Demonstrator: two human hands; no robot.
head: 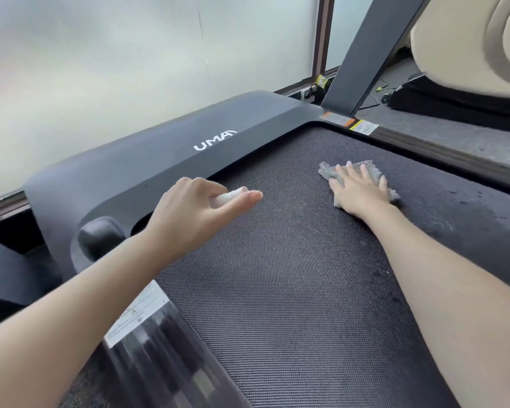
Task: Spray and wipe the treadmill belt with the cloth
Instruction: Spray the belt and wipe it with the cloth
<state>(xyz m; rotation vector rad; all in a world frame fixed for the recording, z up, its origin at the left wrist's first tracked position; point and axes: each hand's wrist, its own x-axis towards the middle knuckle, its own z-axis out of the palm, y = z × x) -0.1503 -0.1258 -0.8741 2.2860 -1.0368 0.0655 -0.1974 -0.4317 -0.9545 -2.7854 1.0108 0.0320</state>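
Observation:
The dark textured treadmill belt (292, 275) fills the middle of the view. My right hand (358, 187) lies flat with straight fingers on a grey cloth (324, 169), pressing it onto the belt near the front right corner. My left hand (198, 210) hovers over the belt's front left part and grips a small white object (230, 196), most of it hidden in my fingers, with the index finger stretched forward.
The black motor cover (159, 160) with a white logo borders the belt's front. A dark upright post (362, 54) rises at the right. A side rail (442, 148) with warning stickers runs right; a round black wheel (100, 235) sits left. Frosted glass stands behind.

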